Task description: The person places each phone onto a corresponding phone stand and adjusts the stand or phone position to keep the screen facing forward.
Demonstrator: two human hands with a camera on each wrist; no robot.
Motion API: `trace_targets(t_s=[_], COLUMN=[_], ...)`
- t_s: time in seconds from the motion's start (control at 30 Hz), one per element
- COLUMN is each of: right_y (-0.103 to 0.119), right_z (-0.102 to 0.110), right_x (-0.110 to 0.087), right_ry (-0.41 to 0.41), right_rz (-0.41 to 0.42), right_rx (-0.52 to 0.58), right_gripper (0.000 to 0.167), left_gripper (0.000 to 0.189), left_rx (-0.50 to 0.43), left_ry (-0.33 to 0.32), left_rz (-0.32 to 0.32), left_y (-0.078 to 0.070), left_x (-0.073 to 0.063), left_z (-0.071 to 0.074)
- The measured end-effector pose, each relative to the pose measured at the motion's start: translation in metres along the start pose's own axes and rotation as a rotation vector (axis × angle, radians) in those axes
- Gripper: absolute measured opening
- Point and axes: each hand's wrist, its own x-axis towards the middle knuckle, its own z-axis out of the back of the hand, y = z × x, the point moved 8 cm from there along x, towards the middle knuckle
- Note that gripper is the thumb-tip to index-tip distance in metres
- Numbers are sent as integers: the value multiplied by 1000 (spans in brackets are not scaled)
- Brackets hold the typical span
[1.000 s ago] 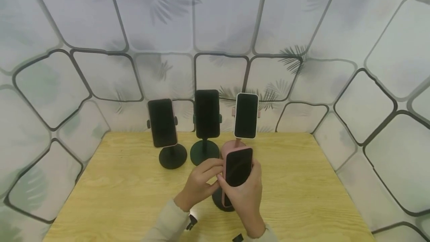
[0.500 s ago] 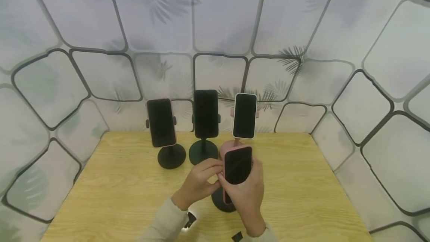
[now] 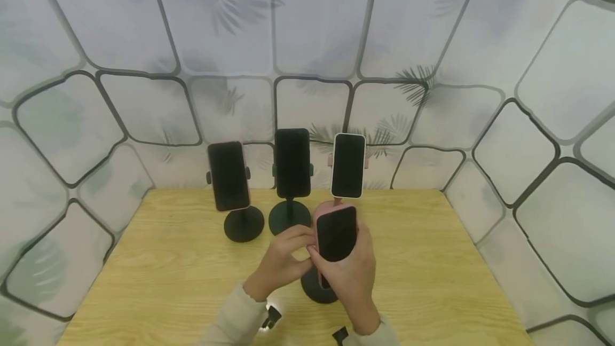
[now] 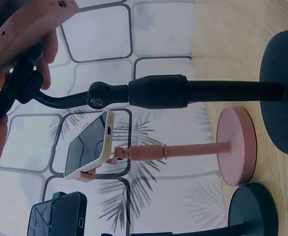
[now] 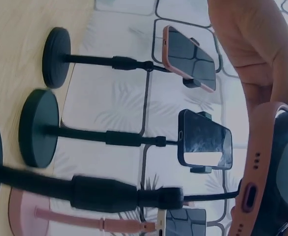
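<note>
A phone in a pink case (image 3: pixel 337 234) is held up over the black phone stand (image 4: pixel 158 92), its dark screen facing me. My right hand (image 3: pixel 353 271) grips the phone from the right and below, thumb across its lower front. My left hand (image 3: pixel 283 258) is at the phone's left edge, fingers and thumb pinching at the stand's clamp (image 4: pixel 23 81) behind it. The stand's round base (image 3: pixel 314 288) sits on the table, partly covered by my right hand. In the right wrist view the phone (image 5: pixel 262 172) shows its port end. Most of the clamp is hidden.
Behind stand three more phone stands with phones: a black one (image 3: pixel 244 224) at left, a dark green one (image 3: pixel 290 219) in the middle, and a pink one (image 4: pixel 236 146) with a white-edged phone (image 3: pixel 348 165). A patterned wall (image 3: pixel 317 31) surrounds the wooden table (image 3: pixel 423 260).
The pink-cased phone has risen slightly and tilted a little, both hands staying on it and the stand. The whole head view has shifted slightly.
</note>
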Motion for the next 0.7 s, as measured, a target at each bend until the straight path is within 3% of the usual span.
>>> trace_targets(t_s=[0.23, 0.5, 0.7], right_y=[-2, -6, -5], right_z=[-3, -6, -8], right_x=[-5, -8, -7], right_ry=[-10, 5, 31], right_rz=[15, -53, -98], right_rx=[64, 1, -19], right_gripper=[82, 87, 92], left_gripper=[29, 27, 31], left_rx=[-83, -288, -281], left_ry=[-15, -13, 4], left_rz=[116, 463, 559], left_y=[8, 21, 24], left_x=[-1, -9, -13], left_z=[1, -8, -10])
